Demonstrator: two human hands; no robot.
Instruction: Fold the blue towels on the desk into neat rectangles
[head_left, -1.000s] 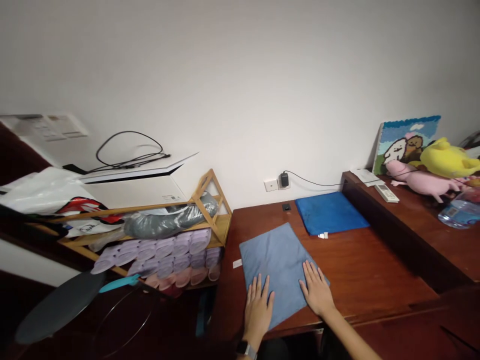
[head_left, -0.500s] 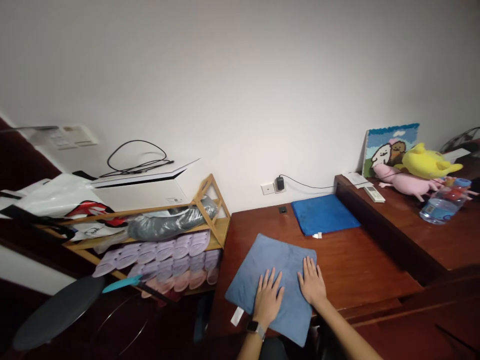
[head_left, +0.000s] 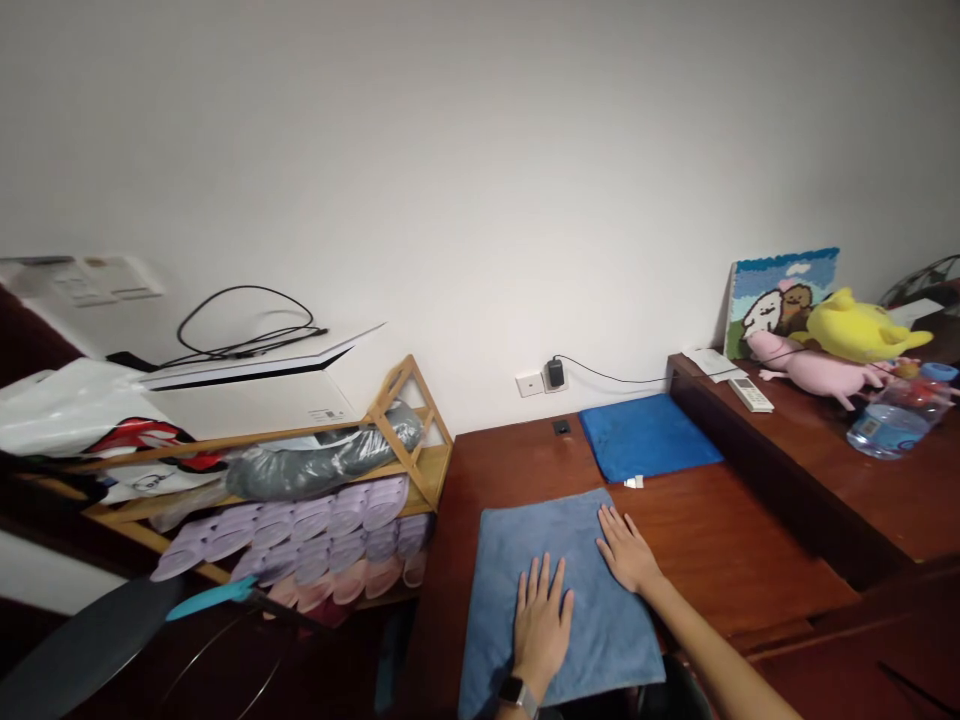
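Observation:
A grey-blue square cloth [head_left: 577,555] lies spread on the brown wooden desk [head_left: 517,465], its near edge reaching the desk's front. My left hand [head_left: 541,622] rests flat on its middle, fingers apart, with a watch [head_left: 517,692] on the wrist. My right hand [head_left: 627,550] lies flat at the cloth's upper right edge, fingers spread. Neither hand grips anything. Farther back, against the wall, lies a folded bright blue cloth [head_left: 649,435] with a small white tag.
On the left, a wooden rack [head_left: 431,465] holds purple slippers [head_left: 315,520], a plastic-wrapped grey roll [head_left: 322,465] and a white box [head_left: 255,400]. A raised desk at right bears a remote [head_left: 751,394], plush toys [head_left: 862,330] and a water bottle [head_left: 892,425]. A charger [head_left: 554,373] is plugged into the wall.
The grey-blue cloth has turned and now lies squarer to the desk. Both hands have stayed flat on it, my left hand shifting slightly nearer. The view has moved a little.

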